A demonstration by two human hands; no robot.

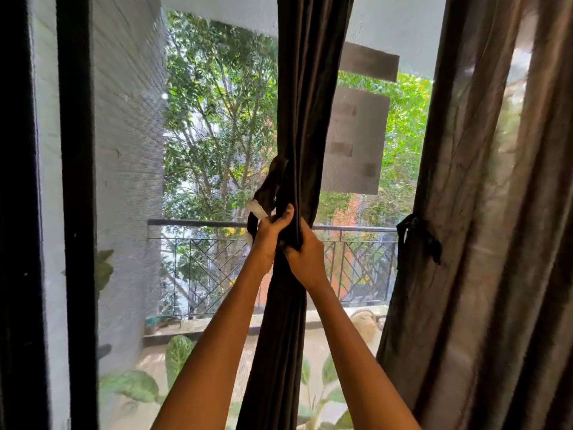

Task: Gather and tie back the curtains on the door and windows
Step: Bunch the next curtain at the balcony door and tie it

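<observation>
A dark curtain (310, 88) hangs bunched into a narrow column in the middle of the screened door. A dark tie-back strap (269, 184) with a white tag loops out from its left side. My left hand (273, 231) grips the strap and the curtain's folds at about mid-height. Just below and to the right, my right hand (307, 259) is curled round the gathered fabric. A second brownish curtain (483, 212) hangs at the right, with a dark tie (418, 237) dangling at its left edge.
A black door frame (77, 212) stands at the left. Behind the mesh screen lie a balcony railing (201, 225), trees and leafy potted plants (173, 361). Grey patches (353, 141) are stuck on the screen right of the middle curtain.
</observation>
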